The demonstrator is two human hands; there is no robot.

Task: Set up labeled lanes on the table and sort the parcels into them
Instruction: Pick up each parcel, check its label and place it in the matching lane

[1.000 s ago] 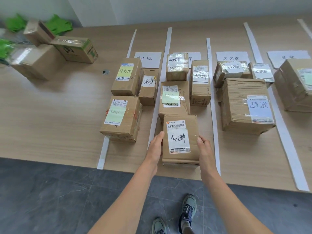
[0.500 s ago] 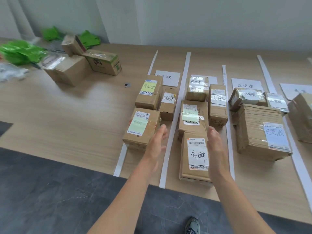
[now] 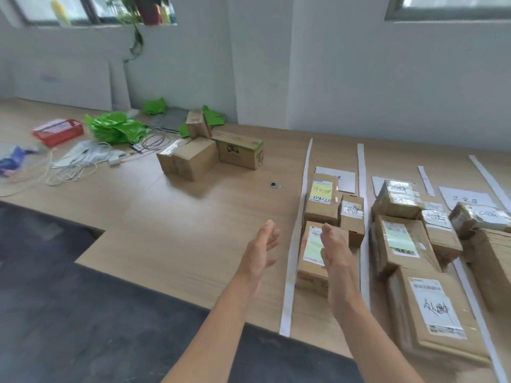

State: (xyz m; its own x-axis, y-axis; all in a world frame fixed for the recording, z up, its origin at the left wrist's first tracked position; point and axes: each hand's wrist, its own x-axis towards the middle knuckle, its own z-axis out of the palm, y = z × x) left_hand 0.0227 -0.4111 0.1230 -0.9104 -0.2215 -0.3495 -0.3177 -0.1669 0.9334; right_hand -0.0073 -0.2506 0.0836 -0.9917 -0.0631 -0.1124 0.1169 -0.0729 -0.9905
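Lying far left of the leftmost white paper strip (image 3: 297, 236) on the light wooden table (image 3: 193, 217) are a red plastic basket (image 3: 59, 131), a heap of crumpled green plastic bags (image 3: 116, 129) and a tangle of white cables (image 3: 80, 164). Nearer the strip, but well left of it, stands a cluster of unsorted brown cardboard boxes (image 3: 190, 158). A small round metal disc (image 3: 275, 185) sits just left of the strip.

The left hand (image 3: 261, 250) hovers over bare table just left of the strip, fingers straight and a little spread, holding nothing. The right hand (image 3: 336, 252) is just right of the strip, palm turned toward the left hand, fingers straight, gripping nothing. It covers part of a brown cardboard parcel with a pale green label (image 3: 311, 255); whether it touches that parcel cannot be told.

Right of the strip, behind that parcel, a brown parcel with a yellow note (image 3: 322, 200) and a smaller brown parcel with a white label (image 3: 351, 217) stand side by side, a white paper label sheet (image 3: 345, 179) behind them. Farther right of the strip, beyond a second white strip (image 3: 361, 175), more taped parcels lie in a lane, the nearest a flat brown parcel with a handwritten white label (image 3: 434, 310).
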